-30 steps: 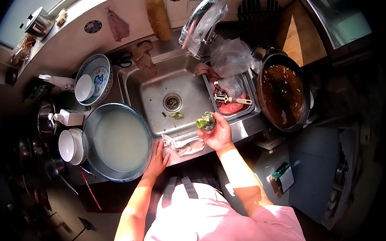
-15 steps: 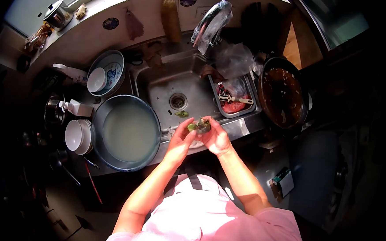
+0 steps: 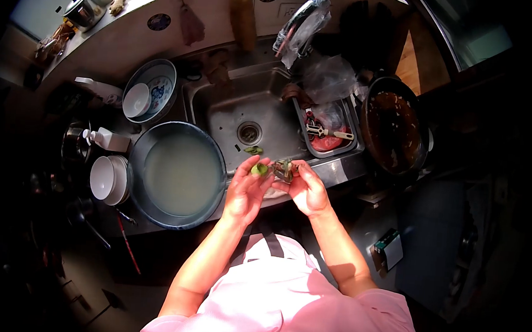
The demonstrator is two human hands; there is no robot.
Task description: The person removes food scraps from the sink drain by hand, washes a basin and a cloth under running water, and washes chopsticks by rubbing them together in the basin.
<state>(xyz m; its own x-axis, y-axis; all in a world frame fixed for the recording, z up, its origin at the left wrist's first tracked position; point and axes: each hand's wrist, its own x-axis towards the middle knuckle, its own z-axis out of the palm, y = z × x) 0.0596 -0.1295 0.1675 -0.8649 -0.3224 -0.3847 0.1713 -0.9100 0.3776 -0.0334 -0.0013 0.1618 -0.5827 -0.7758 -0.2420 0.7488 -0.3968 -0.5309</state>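
At the front edge of the steel sink point(image 3: 220, 111), my left hand point(image 3: 244, 192) pinches a small light-green vegetable piece point(image 3: 259, 169) between thumb and fingers. Close beside it, my right hand point(image 3: 308, 190) grips a darker, ragged clump of leafy vegetable point(image 3: 284, 169); its exact kind is unclear. A narrow gap separates the two pieces. Another green scrap point(image 3: 253, 150) lies on the sink floor just beyond my fingers, near the drain point(image 3: 249, 133).
Left of the sink stands a large basin of cloudy water point(image 3: 183, 176), with stacked white bowls point(image 3: 102, 178) beside it. A grey tray point(image 3: 344, 147) holding a peeler point(image 3: 329, 132) sits at the sink's right. Further right is a wok of brown liquid point(image 3: 393, 131). A plastic-wrapped faucet point(image 3: 301, 31) rises behind.
My hands have drawn slightly apart. The green piece, earlier together with the dark clump, is now separate in my left hand. The view has shifted a little.
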